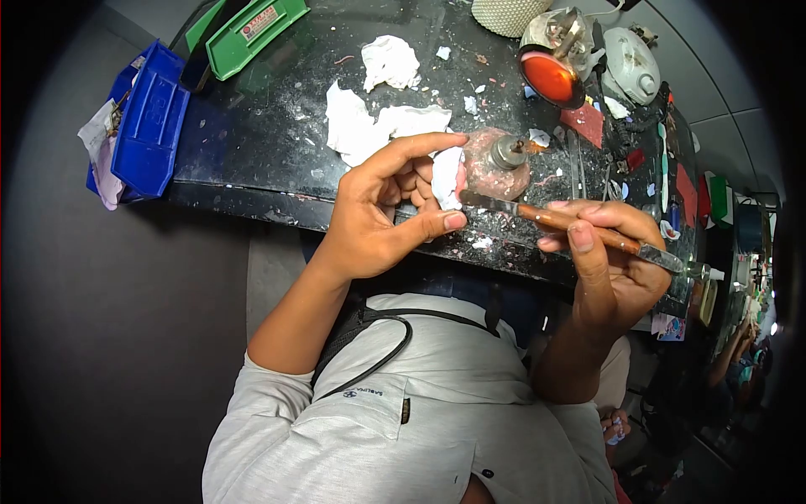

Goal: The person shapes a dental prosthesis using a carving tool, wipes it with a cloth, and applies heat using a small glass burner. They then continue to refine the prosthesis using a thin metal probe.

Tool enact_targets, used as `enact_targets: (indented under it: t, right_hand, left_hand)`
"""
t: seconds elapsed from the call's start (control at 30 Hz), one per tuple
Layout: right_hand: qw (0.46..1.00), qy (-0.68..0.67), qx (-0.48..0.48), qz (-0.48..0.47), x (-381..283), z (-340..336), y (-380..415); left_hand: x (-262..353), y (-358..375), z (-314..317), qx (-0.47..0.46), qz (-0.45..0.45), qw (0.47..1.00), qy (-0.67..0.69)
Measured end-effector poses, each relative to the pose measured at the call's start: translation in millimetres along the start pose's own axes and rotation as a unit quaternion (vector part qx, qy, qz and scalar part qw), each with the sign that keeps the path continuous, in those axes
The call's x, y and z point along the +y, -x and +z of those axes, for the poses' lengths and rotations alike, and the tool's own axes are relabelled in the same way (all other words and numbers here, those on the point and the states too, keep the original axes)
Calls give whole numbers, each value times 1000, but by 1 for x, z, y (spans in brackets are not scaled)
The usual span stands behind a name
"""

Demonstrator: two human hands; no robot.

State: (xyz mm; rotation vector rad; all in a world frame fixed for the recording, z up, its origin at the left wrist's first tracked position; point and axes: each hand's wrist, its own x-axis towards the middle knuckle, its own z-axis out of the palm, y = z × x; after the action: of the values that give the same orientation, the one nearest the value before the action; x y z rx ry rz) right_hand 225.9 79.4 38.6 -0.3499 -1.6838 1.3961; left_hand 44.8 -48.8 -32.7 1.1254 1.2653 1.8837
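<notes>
My left hand [369,210] holds a small white plaster piece [446,178] upright between thumb and fingers, with some pink material along its right side. In my right hand [617,248] is a wooden-handled knife [537,216], gripped like a pen. Its dark metal blade points left and its tip meets or nearly meets the pink edge of the plaster piece; contact is hard to tell. Just behind the blade stands a squat glass spirit lamp [497,178] with a metal neck, smeared with pink.
Crumpled white cloths or paper [390,63] lie behind my left hand among scattered scraps. Blue bins [151,126] and a green bin [252,38] are at the left. A lamp with an orange-red face [550,77] stands back right, near red sheets [585,124]. Another person's hand [617,427] shows low right.
</notes>
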Motion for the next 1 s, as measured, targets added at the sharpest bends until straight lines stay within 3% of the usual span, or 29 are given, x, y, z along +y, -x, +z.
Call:
enact_targets:
  t: [0.13,0.3,0.57,1.0]
  right_hand:
    - [1000,-28,-2,-11,6,-25,-11]
    - [998,20,43,43,12,-53,-21]
    - [998,-47,-32,9,14,-21,-8]
    - [998,-37,-35,29,17,-8,-7]
  left_hand:
    - [1,0,1,6,-3,1000,20]
    - [2,-1,1,6,-20,999,24]
    - [4,0,3,3,-62,997,51]
    - [3,1,2,-7,-60,997,53]
